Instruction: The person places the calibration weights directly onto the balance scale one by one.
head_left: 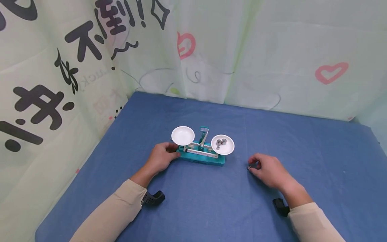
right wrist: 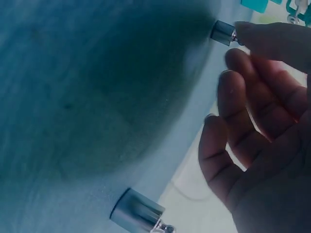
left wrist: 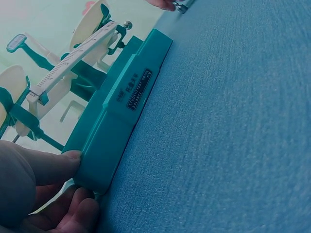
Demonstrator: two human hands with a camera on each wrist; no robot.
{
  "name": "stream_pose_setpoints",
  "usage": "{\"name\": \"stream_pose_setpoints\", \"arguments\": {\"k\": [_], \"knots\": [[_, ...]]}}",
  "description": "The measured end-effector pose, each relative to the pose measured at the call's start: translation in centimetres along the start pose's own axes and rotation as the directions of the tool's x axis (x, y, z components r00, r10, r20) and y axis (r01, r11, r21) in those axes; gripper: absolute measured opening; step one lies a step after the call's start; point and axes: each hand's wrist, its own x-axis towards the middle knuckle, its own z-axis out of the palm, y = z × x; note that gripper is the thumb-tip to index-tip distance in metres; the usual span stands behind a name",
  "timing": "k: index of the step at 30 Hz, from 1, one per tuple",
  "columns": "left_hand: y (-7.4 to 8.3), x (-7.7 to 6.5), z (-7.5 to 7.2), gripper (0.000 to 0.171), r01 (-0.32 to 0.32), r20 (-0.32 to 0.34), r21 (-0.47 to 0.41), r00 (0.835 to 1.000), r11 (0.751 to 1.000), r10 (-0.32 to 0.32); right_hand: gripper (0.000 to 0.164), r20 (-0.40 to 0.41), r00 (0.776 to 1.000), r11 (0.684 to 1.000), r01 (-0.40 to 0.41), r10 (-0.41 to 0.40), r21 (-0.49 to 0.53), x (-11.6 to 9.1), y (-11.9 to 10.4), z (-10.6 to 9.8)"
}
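Stretching crosswise, the balance (head_left: 201, 158) is held by the left grip (head_left: 161, 156); the right grip (head_left: 268, 169) pinches a seemingly upright weight (right wrist: 223, 33).

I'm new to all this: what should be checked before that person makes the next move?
1. Balance steadied: ok; the left hand grips its left end.
2. Metal weight secured: ok; the right hand pinches it by the top.
3. Held weight lifted off the blue cloth: cannot tell.
4. Small weights inside the rim of the right pan: ok.
5. Left pan loaded to counter them: not ok; it is bare.
6. Second metal weight apart from the fingers: ok.
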Motion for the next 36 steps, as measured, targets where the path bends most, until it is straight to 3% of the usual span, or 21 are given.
{"name": "stream_pose_setpoints", "arguments": {"k": [8, 20, 29, 36], "knots": [[-0.1, 0.2, 0.1, 0.028, 0.000, -0.004, 0.005, 1.000, 1.000, 0.000, 0.011, 0.008, 1.000, 0.999, 0.006, -0.006, -0.036, 0.3, 0.4, 0.4], [0.2, -0.1, -0.1, 0.029, -0.001, -0.001, 0.005, 1.000, 1.000, 0.001, 0.007, -0.061, 0.998, 1.000, 0.012, -0.013, -0.015, 0.3, -0.4, 0.0], [0.1, -0.1, 0.0, 0.030, 0.006, -0.002, 0.000, 1.000, 1.000, -0.006, 0.007, -0.206, 0.977, 0.996, 0.074, -0.064, 0.042, 0.8, -2.7, -1.6], [0.1, -0.1, 0.0, 0.030, 0.004, 0.000, 0.002, 1.000, 1.000, -0.004, 0.010, -0.195, 0.977, 0.991, 0.108, -0.091, 0.079, 2.0, -5.3, -2.6]]}}
